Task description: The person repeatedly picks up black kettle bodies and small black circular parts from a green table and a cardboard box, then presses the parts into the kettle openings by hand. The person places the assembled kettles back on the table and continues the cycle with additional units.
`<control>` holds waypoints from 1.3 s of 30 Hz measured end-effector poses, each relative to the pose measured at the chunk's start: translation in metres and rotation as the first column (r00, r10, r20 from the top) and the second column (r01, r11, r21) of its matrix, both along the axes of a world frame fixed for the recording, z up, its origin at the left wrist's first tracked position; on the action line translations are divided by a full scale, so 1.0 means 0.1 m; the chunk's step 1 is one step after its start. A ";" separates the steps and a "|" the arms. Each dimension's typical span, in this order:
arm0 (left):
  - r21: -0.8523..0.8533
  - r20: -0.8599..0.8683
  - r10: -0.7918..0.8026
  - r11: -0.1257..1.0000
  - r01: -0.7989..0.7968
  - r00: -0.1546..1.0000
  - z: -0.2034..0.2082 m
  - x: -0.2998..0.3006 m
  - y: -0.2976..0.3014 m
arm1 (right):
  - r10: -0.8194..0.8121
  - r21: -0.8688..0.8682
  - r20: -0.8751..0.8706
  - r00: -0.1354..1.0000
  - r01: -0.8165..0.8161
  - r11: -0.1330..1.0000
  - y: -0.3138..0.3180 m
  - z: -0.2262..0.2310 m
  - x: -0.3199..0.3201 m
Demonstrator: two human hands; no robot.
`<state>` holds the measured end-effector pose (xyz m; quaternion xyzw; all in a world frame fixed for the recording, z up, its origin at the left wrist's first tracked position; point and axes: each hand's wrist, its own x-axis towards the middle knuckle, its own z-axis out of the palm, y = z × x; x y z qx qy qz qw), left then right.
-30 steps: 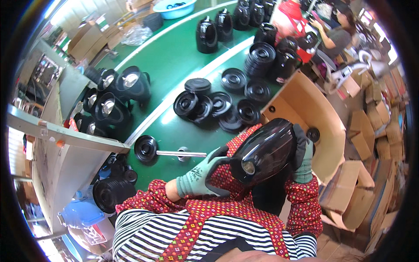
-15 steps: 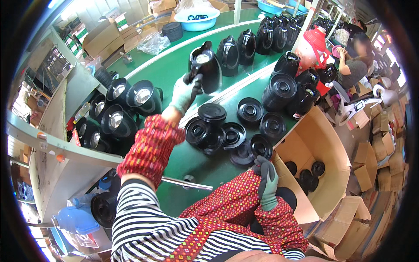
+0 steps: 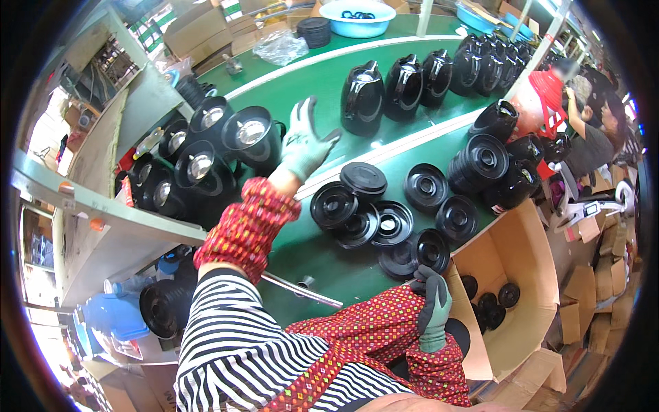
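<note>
A worker's gloved left hand (image 3: 307,145) reaches over a green work table (image 3: 395,158), fingers and thumb spread wide around nothing, just beside a glossy black jug (image 3: 362,103). The jug stands upright at the head of a row of similar jugs (image 3: 436,79) beyond a pale strip. To the hand's other side, open-topped black pots (image 3: 250,144) with shiny insides crowd together. The gloved right hand (image 3: 434,312) hangs low at the table's near edge, its fingers curled; whether they grip anything cannot be told. Close to its fingertips lie round black lids (image 3: 431,248), some overlapping, spread across the table. At right, small black discs (image 3: 508,295) sit inside an open cardboard box (image 3: 532,264). A blue basin (image 3: 357,26) rests at the far side.
</note>
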<state>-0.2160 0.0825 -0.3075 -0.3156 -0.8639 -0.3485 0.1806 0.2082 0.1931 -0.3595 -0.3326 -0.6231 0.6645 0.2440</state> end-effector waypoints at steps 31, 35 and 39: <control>0.449 0.321 -0.626 0.762 0.468 0.711 0.68 2.48 -1.59 | 0.213 -0.291 -0.396 0.893 -0.342 0.894 -0.27 0.83 1.06; 0.684 0.718 -0.674 0.637 0.355 -0.174 0.18 2.53 -1.53 | 0.156 -0.358 -0.253 0.955 -0.242 0.902 -0.44 1.17 1.24; 0.822 0.408 -0.526 0.567 0.049 -0.747 -0.82 2.80 -1.57 | 0.400 -0.324 -0.189 0.897 -0.442 0.837 -0.42 1.29 1.01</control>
